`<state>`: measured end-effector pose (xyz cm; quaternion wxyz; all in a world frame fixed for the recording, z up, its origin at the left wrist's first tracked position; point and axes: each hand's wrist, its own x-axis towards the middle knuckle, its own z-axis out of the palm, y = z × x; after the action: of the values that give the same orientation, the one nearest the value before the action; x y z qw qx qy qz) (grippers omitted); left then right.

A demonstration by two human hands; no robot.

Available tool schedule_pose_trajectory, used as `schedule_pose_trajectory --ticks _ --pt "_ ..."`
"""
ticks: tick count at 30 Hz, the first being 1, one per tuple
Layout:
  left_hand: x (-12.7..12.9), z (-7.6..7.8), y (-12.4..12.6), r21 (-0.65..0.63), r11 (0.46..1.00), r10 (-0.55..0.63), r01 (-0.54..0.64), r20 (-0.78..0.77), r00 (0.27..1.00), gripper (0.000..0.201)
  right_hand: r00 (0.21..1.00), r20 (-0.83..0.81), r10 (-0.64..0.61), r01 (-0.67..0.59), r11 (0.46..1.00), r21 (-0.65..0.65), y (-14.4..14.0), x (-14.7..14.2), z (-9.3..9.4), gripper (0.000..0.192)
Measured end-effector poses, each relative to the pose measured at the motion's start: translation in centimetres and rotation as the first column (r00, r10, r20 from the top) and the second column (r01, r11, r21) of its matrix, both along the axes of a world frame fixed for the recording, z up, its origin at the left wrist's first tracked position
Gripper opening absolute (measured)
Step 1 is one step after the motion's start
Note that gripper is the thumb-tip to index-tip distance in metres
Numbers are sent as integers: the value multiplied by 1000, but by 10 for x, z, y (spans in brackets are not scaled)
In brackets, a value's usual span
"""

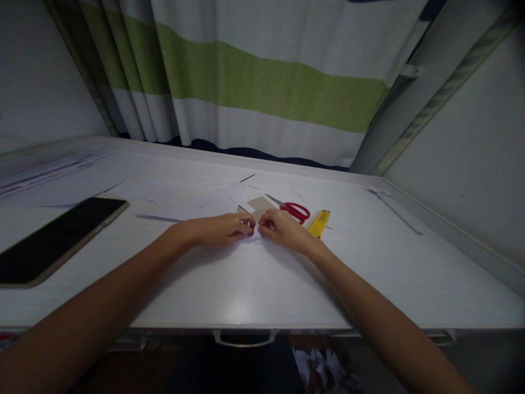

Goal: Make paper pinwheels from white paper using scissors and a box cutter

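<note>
Both hands lay on the white desk (254, 284), fingertips meeting at a small white piece of paper (253, 234). The left hand (221, 230) pinched its left edge with curled fingers, and the right hand (283, 229) pinched the right edge, so the paper sat between them near the middle of the desk (its exact shape was hidden by the fingers). Just beyond the hands lay a tan cardboard piece (257, 206), with red-handled scissors (292, 209) to its right and a yellow cutter (319, 223) beside the right wrist. A dark phone (57, 238) rested well to the left. A striped green-and-white curtain (262, 82) hung at the far side.
</note>
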<state>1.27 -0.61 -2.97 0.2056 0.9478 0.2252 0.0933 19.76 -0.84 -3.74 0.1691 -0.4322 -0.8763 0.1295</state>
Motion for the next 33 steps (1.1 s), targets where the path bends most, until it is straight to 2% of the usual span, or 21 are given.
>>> schedule_pose_trajectory --ticks 3,12,23,33 --pt "0 1 -1 -4 1000 -5 5 -10 1000 23 997 -31 -76 74 996 -48 0 -3 -4 13" --pt "1 1 0 2 1000 3 -3 -26 1000 25 982 -58 -181 176 981 -82 -3 -9 -7 12" --pt "0 3 0 -24 1000 -5 5 2 1000 18 971 -67 -231 226 972 -70 -1 -11 -13 8" --pt "-2 3 0 57 998 39 -35 -60 997 24 971 -81 -226 222 974 -52 -3 -11 -15 6"
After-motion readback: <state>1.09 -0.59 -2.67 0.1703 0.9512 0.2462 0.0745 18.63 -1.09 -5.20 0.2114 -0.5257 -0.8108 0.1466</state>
